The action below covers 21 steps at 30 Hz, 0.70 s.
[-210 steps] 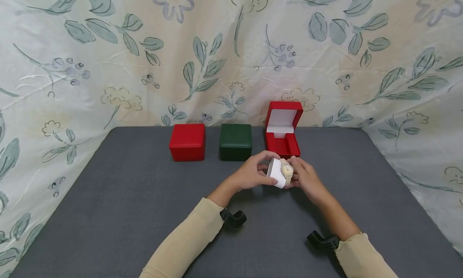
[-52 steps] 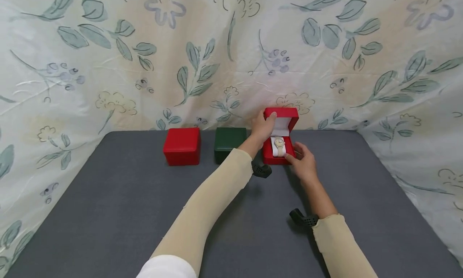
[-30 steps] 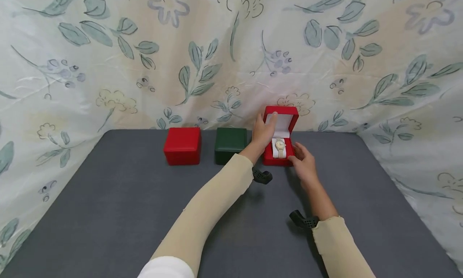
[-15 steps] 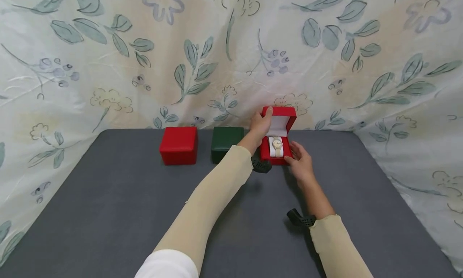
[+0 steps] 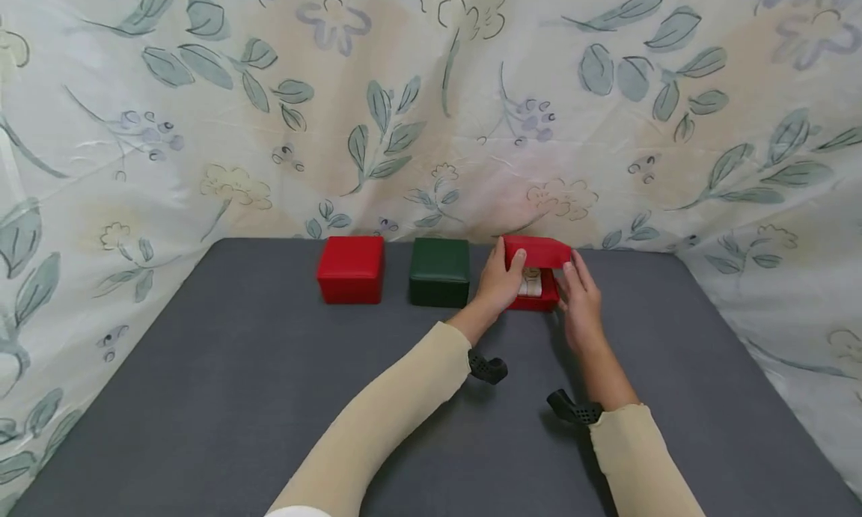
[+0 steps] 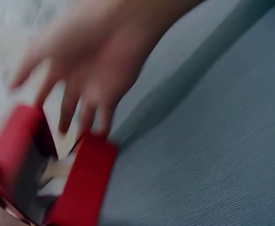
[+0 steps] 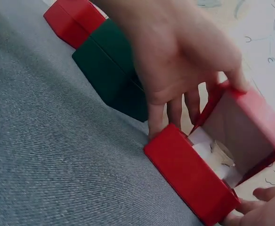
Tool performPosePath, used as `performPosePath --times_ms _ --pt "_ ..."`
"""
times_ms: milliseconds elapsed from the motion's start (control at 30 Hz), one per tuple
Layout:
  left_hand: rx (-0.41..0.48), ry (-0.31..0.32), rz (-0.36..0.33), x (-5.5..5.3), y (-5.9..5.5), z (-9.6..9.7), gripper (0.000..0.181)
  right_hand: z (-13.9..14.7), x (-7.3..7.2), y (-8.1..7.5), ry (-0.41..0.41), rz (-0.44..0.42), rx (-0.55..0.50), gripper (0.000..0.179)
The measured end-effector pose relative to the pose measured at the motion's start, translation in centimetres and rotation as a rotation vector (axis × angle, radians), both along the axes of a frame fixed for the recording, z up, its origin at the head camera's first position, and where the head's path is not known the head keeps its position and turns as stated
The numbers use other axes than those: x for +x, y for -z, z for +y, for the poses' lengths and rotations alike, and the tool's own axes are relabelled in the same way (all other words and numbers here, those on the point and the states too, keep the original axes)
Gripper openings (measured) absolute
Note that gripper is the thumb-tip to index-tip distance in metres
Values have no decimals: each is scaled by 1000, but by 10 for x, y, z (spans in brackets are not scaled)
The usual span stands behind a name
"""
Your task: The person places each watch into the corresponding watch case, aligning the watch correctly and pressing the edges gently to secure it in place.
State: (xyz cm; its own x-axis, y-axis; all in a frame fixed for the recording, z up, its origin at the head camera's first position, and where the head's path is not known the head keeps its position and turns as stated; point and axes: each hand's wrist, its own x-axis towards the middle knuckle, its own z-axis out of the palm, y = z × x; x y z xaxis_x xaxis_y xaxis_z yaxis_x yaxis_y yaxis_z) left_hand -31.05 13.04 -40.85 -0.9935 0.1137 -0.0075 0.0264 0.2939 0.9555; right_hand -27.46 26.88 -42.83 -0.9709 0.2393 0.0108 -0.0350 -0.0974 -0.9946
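A red watch box (image 5: 539, 304) stands at the back right of the table, its lid (image 5: 537, 252) tipped forward partway over the base. Inside, a watch (image 7: 221, 153) with a pale strap sits on a white cushion (image 5: 532, 286), partly hidden from above by the lid. My left hand (image 5: 500, 283) grips the box's left side, thumb on the lid's front edge and the other fingers along the side. Against the right side, my right hand (image 5: 582, 300) touches lid and base with extended fingers. The left wrist view is blurred, with the right hand (image 6: 100, 66) spread over the box.
Left of the open box stand a closed dark green box (image 5: 439, 272) and, beyond it, a closed red box (image 5: 351, 270). All three are near the back edge of the grey table (image 5: 269, 367). A floral cloth (image 5: 377, 128) hangs behind.
The cushion with the watch, earlier held in both hands, is now in the box. The lid has swung from upright forward and down with my left hand; my right hand has moved up toward the lid.
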Motion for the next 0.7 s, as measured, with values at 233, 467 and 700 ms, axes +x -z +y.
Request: performPosePath --times_ms 233,467,700 --pt "-41 72 -54 32 19 6 66 7 4 3 73 -141 89 59" --pt "-39 50 -65 39 23 10 72 10 7 7 54 -136 141 56" --pt "-45 39 -63 42 26 10 78 11 7 10 73 -126 159 56"
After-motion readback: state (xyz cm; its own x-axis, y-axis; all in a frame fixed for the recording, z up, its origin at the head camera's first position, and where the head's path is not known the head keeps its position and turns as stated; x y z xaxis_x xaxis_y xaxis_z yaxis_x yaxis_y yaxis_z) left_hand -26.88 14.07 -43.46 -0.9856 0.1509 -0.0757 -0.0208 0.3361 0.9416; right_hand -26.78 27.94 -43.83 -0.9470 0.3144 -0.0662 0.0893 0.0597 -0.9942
